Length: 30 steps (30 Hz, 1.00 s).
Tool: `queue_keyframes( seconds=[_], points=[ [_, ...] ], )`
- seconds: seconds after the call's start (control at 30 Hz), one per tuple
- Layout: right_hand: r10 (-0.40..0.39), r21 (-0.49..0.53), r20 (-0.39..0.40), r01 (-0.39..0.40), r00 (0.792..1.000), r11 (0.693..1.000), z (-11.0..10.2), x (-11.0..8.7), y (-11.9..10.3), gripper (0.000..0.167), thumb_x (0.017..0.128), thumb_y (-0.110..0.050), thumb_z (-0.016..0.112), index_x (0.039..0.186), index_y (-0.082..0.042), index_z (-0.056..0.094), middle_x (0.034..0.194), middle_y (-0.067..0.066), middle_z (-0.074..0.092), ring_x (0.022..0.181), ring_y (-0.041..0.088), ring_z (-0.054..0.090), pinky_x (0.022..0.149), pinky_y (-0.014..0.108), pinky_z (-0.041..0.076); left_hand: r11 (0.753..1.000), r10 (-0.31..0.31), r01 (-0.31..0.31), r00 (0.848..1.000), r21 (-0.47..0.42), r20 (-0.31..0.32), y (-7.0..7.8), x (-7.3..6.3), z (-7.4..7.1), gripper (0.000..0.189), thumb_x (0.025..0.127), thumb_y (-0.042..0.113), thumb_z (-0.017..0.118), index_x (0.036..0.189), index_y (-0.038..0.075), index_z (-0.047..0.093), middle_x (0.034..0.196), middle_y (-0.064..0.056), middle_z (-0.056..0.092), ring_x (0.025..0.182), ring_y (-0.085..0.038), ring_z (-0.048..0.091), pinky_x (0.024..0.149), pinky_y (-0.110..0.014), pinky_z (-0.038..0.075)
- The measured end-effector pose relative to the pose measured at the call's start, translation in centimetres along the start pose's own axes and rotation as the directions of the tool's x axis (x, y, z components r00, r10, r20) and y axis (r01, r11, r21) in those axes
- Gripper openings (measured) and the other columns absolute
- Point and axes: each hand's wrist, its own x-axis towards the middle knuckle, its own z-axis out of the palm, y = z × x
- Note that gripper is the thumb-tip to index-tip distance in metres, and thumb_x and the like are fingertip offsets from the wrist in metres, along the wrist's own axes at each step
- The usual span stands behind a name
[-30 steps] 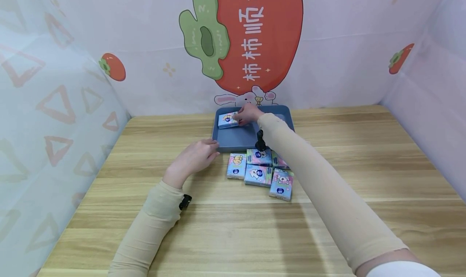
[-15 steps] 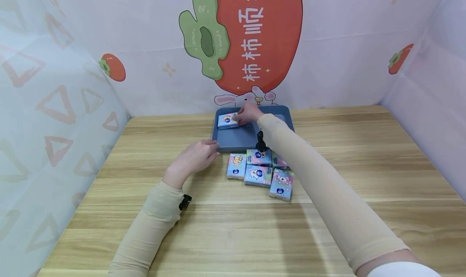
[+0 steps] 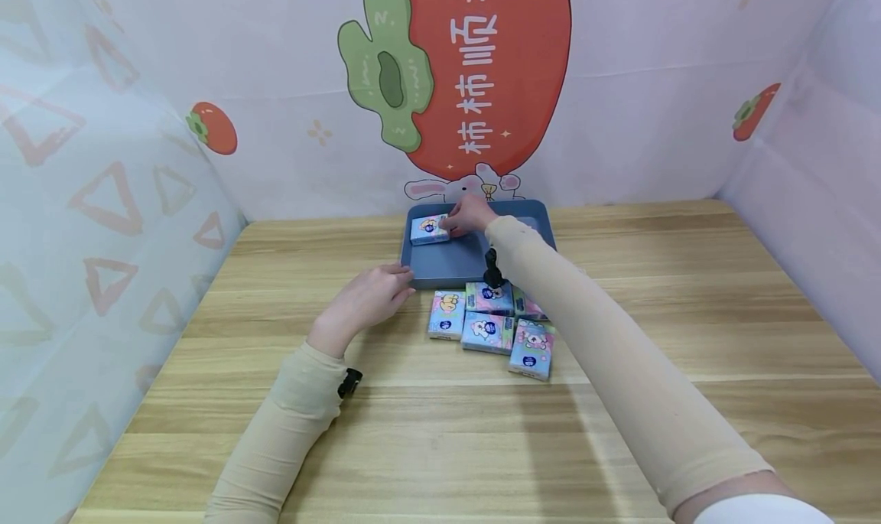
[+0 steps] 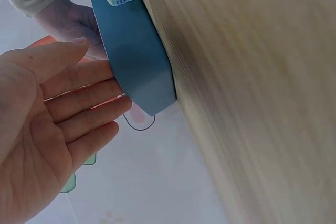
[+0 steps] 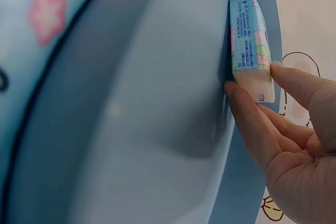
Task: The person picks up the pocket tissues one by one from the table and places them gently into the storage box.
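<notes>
A blue-grey tray lies against the back wall. In its far left corner is a small blue tissue pack with a cartoon print. My right hand pinches this pack by its right end, thumb on one face and fingers on the other, as the right wrist view shows at the pack's pale end. My left hand is at the tray's front left corner. Its fingers are fairly straight, tips touching the tray's outer wall, and the palm holds nothing.
Just in front of the tray lie several more tissue packs, among them an upright-printed one, a sideways one and a slanted one. My right sleeve crosses over the tray's right side and partly covers a pack. Printed cloth walls enclose the wooden table.
</notes>
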Motion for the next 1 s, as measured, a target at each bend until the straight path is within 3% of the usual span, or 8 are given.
queue_keyframes(
  seconds=[0.23,0.5,0.73,1.0],
  points=[
    [-0.006,0.015,-0.006,0.006,1.0,1.0,-0.1,-0.1,0.1,0.031,0.086,-0.028,0.07,0.106,-0.004,0.072,0.095,0.008,0.072,0.092,0.019,0.068,0.102,0.036,0.047,1.0,-0.005,0.005,1.0,-0.008,-0.002,0.0,0.0,0.0,0.035,0.095,0.021,0.057,0.122,0.0,0.063,0.126,-0.017,0.062,0.119,-0.031,0.058,0.101,-0.043,0.048],
    [-0.004,0.05,0.01,0.003,1.0,0.999,-0.3,-0.6,-0.1,0.03,0.089,-0.023,0.067,0.11,-0.002,0.07,0.103,0.011,0.07,0.096,0.023,0.067,0.096,0.032,0.052,1.0,-0.015,0.015,1.0,-0.006,0.008,0.0,0.0,0.0,0.035,0.096,0.022,0.057,0.122,0.0,0.063,0.126,-0.017,0.061,0.119,-0.03,0.058,0.102,-0.044,0.047],
    [0.019,0.045,-0.023,-0.018,1.0,0.999,-0.5,-0.8,0.0,0.028,0.092,-0.025,0.062,0.108,-0.003,0.07,0.105,0.009,0.067,0.096,0.022,0.064,0.092,0.032,0.054,1.0,-0.011,0.011,1.0,-0.005,0.003,0.0,0.0,0.0,0.034,0.095,0.021,0.057,0.122,0.0,0.063,0.126,-0.017,0.062,0.119,-0.03,0.058,0.101,-0.044,0.048],
    [-0.056,-0.01,-0.015,0.056,0.998,0.998,-0.9,-1.1,0.4,0.029,0.096,-0.025,0.056,0.112,-0.003,0.067,0.104,0.012,0.067,0.097,0.026,0.063,0.089,0.035,0.056,1.0,-0.005,0.005,1.0,-0.008,-0.005,0.0,0.0,0.0,0.034,0.095,0.021,0.057,0.122,0.0,0.063,0.126,-0.017,0.062,0.119,-0.03,0.058,0.101,-0.043,0.048]
  ],
)
